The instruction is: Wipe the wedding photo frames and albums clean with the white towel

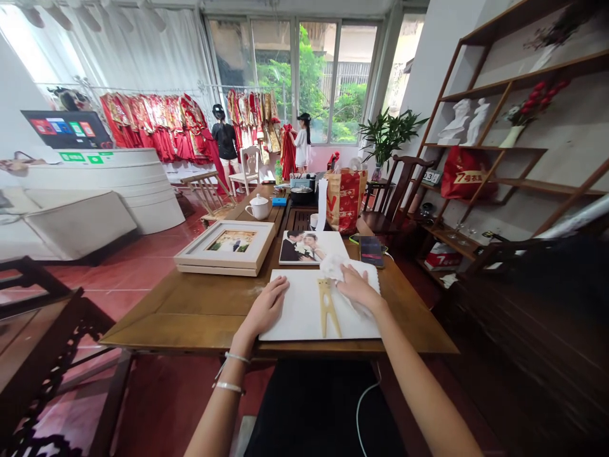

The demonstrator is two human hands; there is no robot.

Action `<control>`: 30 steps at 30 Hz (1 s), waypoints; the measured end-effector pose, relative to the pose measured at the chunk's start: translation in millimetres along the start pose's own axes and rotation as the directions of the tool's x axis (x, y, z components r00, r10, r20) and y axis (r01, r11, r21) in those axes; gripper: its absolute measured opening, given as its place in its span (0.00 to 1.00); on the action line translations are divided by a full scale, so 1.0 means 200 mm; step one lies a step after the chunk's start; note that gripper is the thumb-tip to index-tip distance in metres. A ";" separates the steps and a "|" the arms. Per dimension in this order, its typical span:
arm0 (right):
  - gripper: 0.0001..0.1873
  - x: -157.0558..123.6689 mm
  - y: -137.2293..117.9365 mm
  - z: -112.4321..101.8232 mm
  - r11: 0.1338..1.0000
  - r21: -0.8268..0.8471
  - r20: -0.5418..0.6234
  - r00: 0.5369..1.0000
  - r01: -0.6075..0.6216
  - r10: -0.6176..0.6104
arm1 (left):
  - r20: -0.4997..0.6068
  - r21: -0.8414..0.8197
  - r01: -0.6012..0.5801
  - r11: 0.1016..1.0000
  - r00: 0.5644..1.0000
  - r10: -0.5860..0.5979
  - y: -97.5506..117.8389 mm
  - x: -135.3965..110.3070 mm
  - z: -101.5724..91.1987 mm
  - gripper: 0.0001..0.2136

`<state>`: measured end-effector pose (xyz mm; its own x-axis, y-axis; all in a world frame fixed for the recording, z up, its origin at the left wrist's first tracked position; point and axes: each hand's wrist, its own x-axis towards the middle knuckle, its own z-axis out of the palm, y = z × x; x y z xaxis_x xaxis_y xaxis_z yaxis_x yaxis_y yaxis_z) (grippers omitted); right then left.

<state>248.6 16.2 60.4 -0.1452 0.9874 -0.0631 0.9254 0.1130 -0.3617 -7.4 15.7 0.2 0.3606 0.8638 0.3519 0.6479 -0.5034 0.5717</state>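
Observation:
A white board [299, 311], the back of a picture frame, lies flat on the wooden table [190, 311] in front of me. A wooden stand leg [328, 308] is fixed down its middle. My left hand [266, 308] rests flat on the board's left edge, fingers stretched out. My right hand [356, 285] presses a white cloth [333, 266] onto the board's upper right part, fingers closed over it. Beyond the board lies a wedding photo print [307, 247].
A stack of white framed photos [228, 247] sits at the left of the table. A phone [371, 251], a red gift bag [345, 197], a white teapot [259, 206] and a tea tray stand further back. Two people stand by racks of red garments [157, 124]. Shelves line the right wall.

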 end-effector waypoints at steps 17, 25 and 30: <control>0.39 -0.60 0.02 0.05 0.857 0.220 0.141 0.854 0.466 -0.501 | -0.019 -0.025 0.008 1.000 1.000 -0.009 -0.01 0.00 0.01 0.18; 0.30 -0.18 0.16 0.04 1.000 0.013 -0.030 1.000 0.002 -0.001 | -0.016 -0.017 0.006 1.000 1.000 -0.006 -0.01 0.00 0.01 0.18; 0.31 0.01 -0.07 0.10 0.998 -0.049 -0.065 0.998 -0.031 0.027 | -0.009 -0.016 0.004 1.000 1.000 -0.004 -0.02 0.00 0.01 0.19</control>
<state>228.8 14.5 46.9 -0.0969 0.9952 -0.0128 0.9456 0.0880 -0.3133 -7.8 18.4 -4.0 0.3517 0.8657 0.3561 0.6384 -0.5000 0.5852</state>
